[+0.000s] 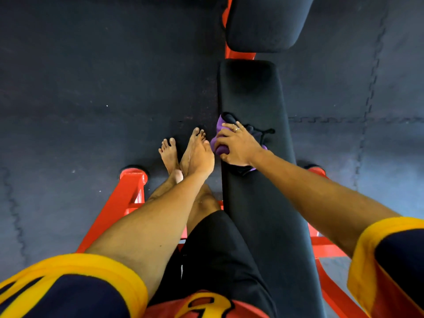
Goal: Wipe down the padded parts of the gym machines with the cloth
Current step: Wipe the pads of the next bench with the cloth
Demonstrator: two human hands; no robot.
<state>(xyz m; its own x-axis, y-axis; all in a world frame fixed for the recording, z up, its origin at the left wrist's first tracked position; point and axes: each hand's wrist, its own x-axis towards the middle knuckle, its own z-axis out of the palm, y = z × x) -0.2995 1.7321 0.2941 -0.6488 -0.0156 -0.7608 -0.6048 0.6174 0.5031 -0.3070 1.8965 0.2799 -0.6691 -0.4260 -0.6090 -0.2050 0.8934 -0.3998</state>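
Observation:
A long black padded bench [252, 92] runs up the middle of the view on a red frame. My right hand [238, 146] lies on the pad's left edge. Its fingers curl round a bunched purple cloth [219, 128] and hold it against the pad. The cloth has a dark part and a black cord trailing to the right. My left hand [198, 152] is stretched out just left of the bench edge with straight fingers, holding nothing. It is close to the cloth; I cannot tell whether it touches it.
A second black pad [263, 24] sits beyond the bench's far end. Red frame legs [128, 193] spread out at lower left and lower right. My bare foot [169, 154] stands on the dark interlocking floor mats [91, 88] left of the bench.

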